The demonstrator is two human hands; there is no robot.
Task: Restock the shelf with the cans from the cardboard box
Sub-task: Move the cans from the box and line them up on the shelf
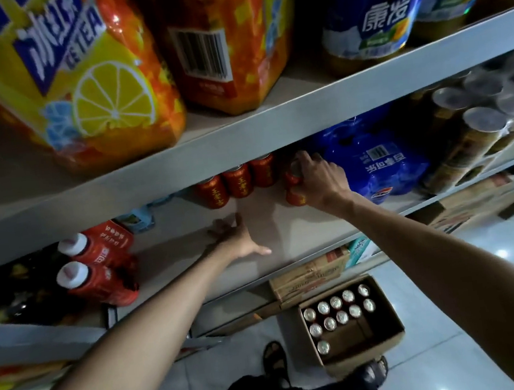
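My right hand (322, 180) grips a red can (293, 198) on the shelf (286, 236), right of three cans (237, 181); left hand (238, 237) lies flat, fingers spread.

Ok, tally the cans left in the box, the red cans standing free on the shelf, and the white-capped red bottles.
Cans in the cardboard box: 11
Red cans free on the shelf: 3
White-capped red bottles: 2
Total: 16

Dim room, glossy pale tiled floor (432, 367) catching light glare, grey tiered shelving (303, 111).
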